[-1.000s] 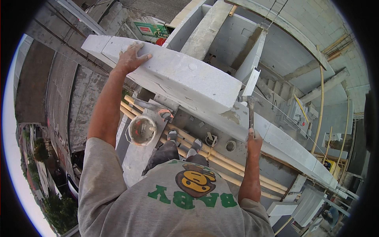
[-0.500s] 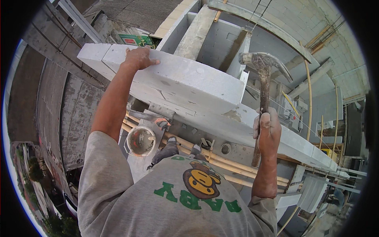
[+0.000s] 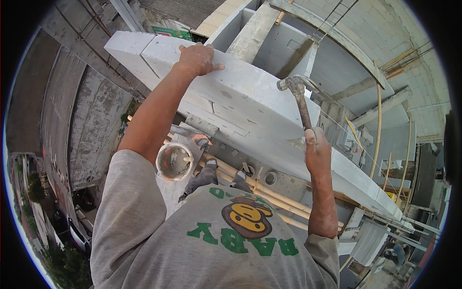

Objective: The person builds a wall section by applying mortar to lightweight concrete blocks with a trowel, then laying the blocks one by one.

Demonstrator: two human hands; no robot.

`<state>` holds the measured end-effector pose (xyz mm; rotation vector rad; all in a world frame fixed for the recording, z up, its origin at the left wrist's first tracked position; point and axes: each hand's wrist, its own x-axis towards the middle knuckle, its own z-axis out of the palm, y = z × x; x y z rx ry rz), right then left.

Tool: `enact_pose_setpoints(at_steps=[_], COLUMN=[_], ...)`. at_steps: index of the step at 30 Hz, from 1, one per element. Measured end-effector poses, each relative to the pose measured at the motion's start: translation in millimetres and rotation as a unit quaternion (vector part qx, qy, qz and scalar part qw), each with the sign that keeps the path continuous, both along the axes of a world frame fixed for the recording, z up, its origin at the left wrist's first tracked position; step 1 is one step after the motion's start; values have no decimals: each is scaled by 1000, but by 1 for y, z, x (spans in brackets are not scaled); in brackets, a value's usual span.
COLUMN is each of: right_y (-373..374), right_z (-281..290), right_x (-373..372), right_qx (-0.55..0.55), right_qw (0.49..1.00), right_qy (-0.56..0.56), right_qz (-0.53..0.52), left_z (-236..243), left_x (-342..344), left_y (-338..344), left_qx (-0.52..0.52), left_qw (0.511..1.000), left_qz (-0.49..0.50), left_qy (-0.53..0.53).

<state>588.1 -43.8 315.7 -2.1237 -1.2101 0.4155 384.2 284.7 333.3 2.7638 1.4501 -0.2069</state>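
A long white building block [image 3: 250,89] lies along the top of a pale block wall [image 3: 231,118]. My left hand [image 3: 197,59] is laid over the block's upper edge toward its left part. Its fingers bend over the far side, where their tips are hidden, and the thumb stretches along the top. In my right hand [image 3: 317,149] is a hammer [image 3: 302,108], closed around its worn handle. The dirty metal head points up, over the block's right end; whether it touches the block I cannot tell.
A mortar-stained bucket [image 3: 159,166] stands below, near my feet [image 3: 210,165]. Bamboo poles [image 3: 279,204] run past them. Behind the wall are a concrete beam [image 3: 251,38] and deep openings. A taut string [image 3: 342,126] crosses at right. Far left, the ground lies much lower.
The hammer has come down and left, and its head has tipped toward the block's right end. My left hand stays on the block. The whole view has shifted a little.
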Motion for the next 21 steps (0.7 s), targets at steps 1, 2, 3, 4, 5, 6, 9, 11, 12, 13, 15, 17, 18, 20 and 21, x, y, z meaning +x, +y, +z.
enact_pose_setpoints(at_steps=[1,2,3,4,5,6,9,11,12,13,15,17,18,20,21], right_y=[4,7,11,14,17,19,33,41,40,41,41,37,39,51,55], right_z=[7,16,25,37,49,58,44,24,13,1,-12,-17,-15,-10,-5], right_x=[-1,-5,-8,-14,-20,-26,-25,-19,-17,-14,-14,-17,-16,-16,-17], right_qx=[1,41,79,79,130,181,157,4,5,-28,-45,-15,15,45,67], right_qw=[1000,999,997,997,990,981,987,998,998,998,999,1000,1000,998,997], right_qy=[0,6,13,14,41,68,27,-64,-65,-51,-22,-11,-2,16,34], right_qz=[1,-6,-12,-11,-19,-29,-12,11,11,17,16,24,21,30,30], left_z=[0,0,0,0,1,2,6,9,9,9,9,6,7,6,7], left_x=[-1,-1,-2,-2,-2,-1,1,4,3,1,-2,-2,1,1,2], left_y=[0,1,0,0,-1,-2,-3,-4,-5,-4,-1,-4,-4,-5,-8], left_qx=[-6,-12,-12,-12,-12,-12,-14,-23,-22,-23,-20,-16,-10,-21,-18], left_qw=[1000,1000,1000,1000,1000,1000,1000,999,999,999,1000,1000,1000,999,1000], left_qz=[3,6,7,4,1,0,9,5,5,0,7,-7,-2,-13,-5], left_qy=[2,5,5,9,12,13,26,26,25,23,20,8,7,23,24])
